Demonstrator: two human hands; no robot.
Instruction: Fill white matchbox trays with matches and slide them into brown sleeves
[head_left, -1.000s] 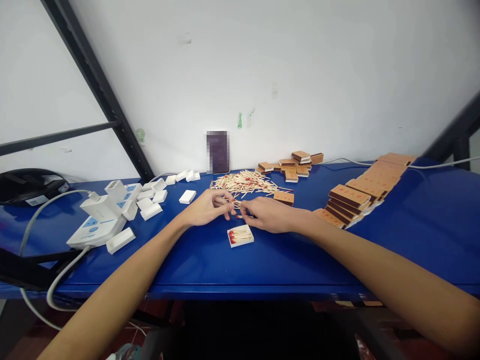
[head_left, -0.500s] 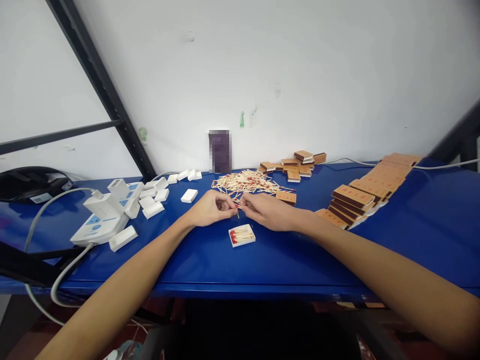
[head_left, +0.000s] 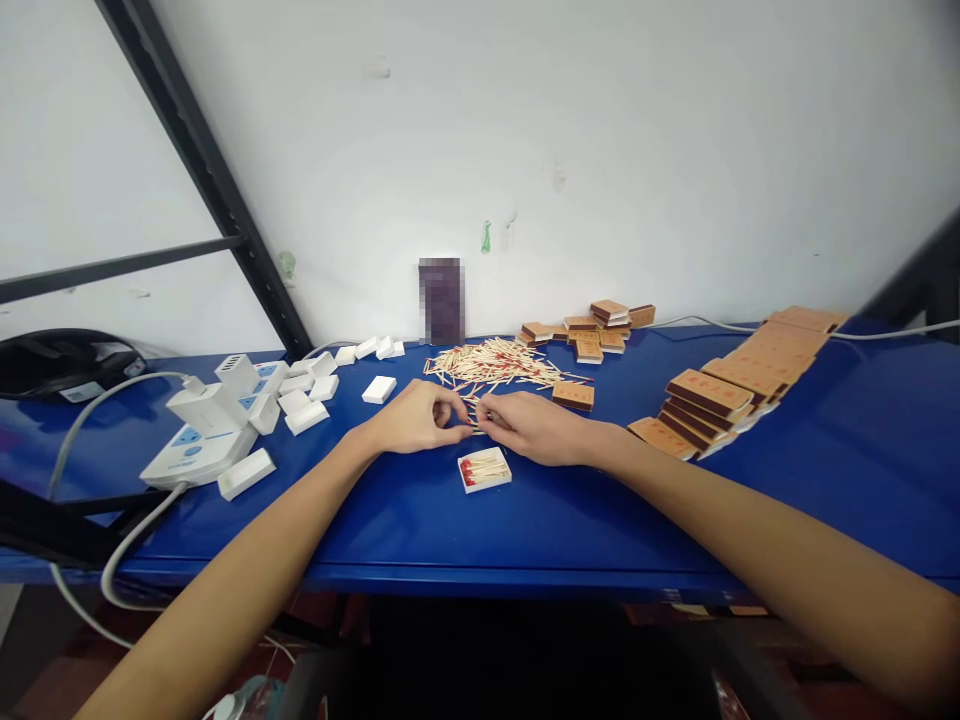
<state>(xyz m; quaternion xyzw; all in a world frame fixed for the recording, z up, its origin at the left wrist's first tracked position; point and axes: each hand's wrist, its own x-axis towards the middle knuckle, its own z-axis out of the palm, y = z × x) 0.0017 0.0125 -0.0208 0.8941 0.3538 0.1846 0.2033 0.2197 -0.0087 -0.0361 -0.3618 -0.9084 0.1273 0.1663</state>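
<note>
My left hand (head_left: 421, 416) and my right hand (head_left: 534, 426) face each other low over the table, fingertips almost meeting. Thumb and forefinger of each are curled in a pinch around a few matches (head_left: 474, 424), mostly hidden by the fingers. Just in front of them lies a small white matchbox tray (head_left: 487, 487), partly filled with matches whose red heads point left. Behind my hands spreads a heap of loose matches (head_left: 499, 362). A closed brown matchbox (head_left: 573, 395) rests beyond my right wrist.
Empty-looking white trays (head_left: 306, 418) are scattered at left, beside a white power strip (head_left: 196, 455) with cables. Stacked matchboxes (head_left: 709, 393) run along the right, and more matchboxes (head_left: 600, 335) lie at the back. A dark pixelated object (head_left: 442, 302) leans on the wall.
My fingertips have shifted slightly, with the left thumb and forefinger a little further apart. The match that pointed down between my hands no longer shows that way. The tray stays put.
</note>
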